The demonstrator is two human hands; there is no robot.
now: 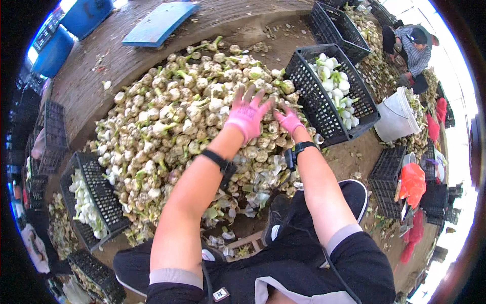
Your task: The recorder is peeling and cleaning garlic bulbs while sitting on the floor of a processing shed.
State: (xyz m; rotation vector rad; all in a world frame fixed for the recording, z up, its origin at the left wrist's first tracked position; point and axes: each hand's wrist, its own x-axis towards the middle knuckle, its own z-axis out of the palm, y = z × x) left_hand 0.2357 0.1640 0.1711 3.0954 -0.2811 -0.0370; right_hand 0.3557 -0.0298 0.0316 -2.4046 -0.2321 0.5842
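A broad heap of garlic bulbs (159, 121) lies before me, many dirt-stained and some with green stem stubs. My left hand (246, 116), in a pink glove with darkened fingertips, rests spread over the heap's right half. Close beside it, my right hand (289, 119) wears the same kind of glove, with fingers apart over the bulbs. Neither hand shows a bulb in its grip, though the palms are hidden. Right of my right hand, a black plastic crate (319, 110) holds peeled white garlic bulbs (334, 85). Loose papery skins (262, 186) lie at the heap's near edge.
Another black crate (102, 197) with white bulbs stands at the heap's left. A white bucket (396, 116) sits right of the right-hand crate. A person (412, 53) sits beyond it, upper right. A blue board (161, 24) lies at the back. My crossed legs are close to the heap.
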